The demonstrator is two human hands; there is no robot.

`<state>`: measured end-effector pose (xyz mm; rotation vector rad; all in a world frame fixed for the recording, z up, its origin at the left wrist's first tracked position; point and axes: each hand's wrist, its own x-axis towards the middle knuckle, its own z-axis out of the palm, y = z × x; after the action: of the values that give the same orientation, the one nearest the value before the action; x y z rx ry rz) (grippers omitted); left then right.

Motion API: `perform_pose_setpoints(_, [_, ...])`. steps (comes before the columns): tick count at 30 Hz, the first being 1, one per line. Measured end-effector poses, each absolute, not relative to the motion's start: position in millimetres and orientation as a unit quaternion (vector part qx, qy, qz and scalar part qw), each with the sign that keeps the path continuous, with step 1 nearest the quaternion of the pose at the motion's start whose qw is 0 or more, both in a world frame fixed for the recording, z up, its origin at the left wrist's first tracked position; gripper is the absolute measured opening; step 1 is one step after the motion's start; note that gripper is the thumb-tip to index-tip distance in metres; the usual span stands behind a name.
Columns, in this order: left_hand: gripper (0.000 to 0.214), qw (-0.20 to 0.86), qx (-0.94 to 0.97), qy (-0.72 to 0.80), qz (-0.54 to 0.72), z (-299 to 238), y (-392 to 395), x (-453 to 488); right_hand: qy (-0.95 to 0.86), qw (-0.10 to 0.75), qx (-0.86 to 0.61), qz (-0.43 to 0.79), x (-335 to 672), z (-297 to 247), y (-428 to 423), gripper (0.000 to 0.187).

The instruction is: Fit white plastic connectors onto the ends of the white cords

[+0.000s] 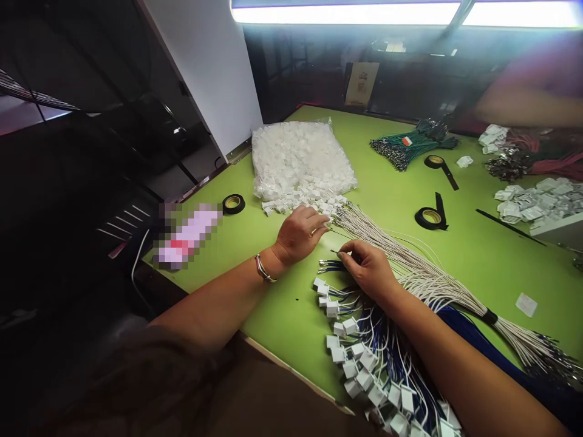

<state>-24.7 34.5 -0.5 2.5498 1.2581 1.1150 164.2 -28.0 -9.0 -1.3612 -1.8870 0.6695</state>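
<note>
My left hand (301,235), with a bracelet at the wrist, reaches to the near edge of a heap of loose white plastic connector housings (314,199). Its fingers are closed together, and what lies between the tips is hidden. Thumb and forefinger of my right hand (370,268) pinch a wire (335,251) whose terminal end points left. Just below are several blue wires (331,266) with bare metal terminals. A bundle of white wires (401,243) runs behind the right hand. White housings fitted on white and blue wires (364,364) lie under and in front of the right forearm.
A clear bag of white housings (300,155) stands behind the heap. Black tape rolls (234,204) lie left and right on the green table (282,346). Green wires (412,144) and more white housings (540,199) are at the far right. A white panel (212,67) rises at left.
</note>
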Motion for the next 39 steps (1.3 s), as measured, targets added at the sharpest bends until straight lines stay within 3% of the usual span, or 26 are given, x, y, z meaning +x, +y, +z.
perform_pose_setpoints(3, [0.023,0.196,0.773,0.430,0.423,9.3,23.9,-19.8,-0.673,0.389,-0.538,0.325,164.7,-5.5,-26.8,0.013])
perform_pose_setpoints(8, [0.026,0.593,0.550,0.442,0.388,16.5,8.2,-11.0,-0.624,0.426,-0.541,0.369,166.2,2.7,-28.6,0.015])
perform_pose_setpoints(13, [0.030,0.748,0.368,0.410,0.370,10.8,4.6,-6.6,-0.621,0.445,-0.566,0.309,167.8,3.9,-32.2,0.007])
perform_pose_setpoints(26, [0.030,0.797,0.351,0.347,0.349,-0.3,4.0,-6.8,-0.664,0.425,-0.568,0.237,165.7,1.1,-34.6,0.007])
perform_pose_setpoints(29, [0.027,0.756,0.405,0.362,0.366,1.1,2.7,-6.1,-0.677,0.407,-0.572,0.220,166.1,-0.3,-34.7,0.007])
perform_pose_setpoints(35, [0.007,0.575,0.612,0.376,0.392,6.2,-1.0,0.1,-0.692,0.366,-0.579,0.229,164.9,-1.9,-35.3,0.008])
perform_pose_setpoints(39, [0.007,0.569,0.608,0.399,0.384,5.4,-1.0,1.0,-0.667,0.383,-0.574,0.282,166.5,-0.7,-34.0,0.005])
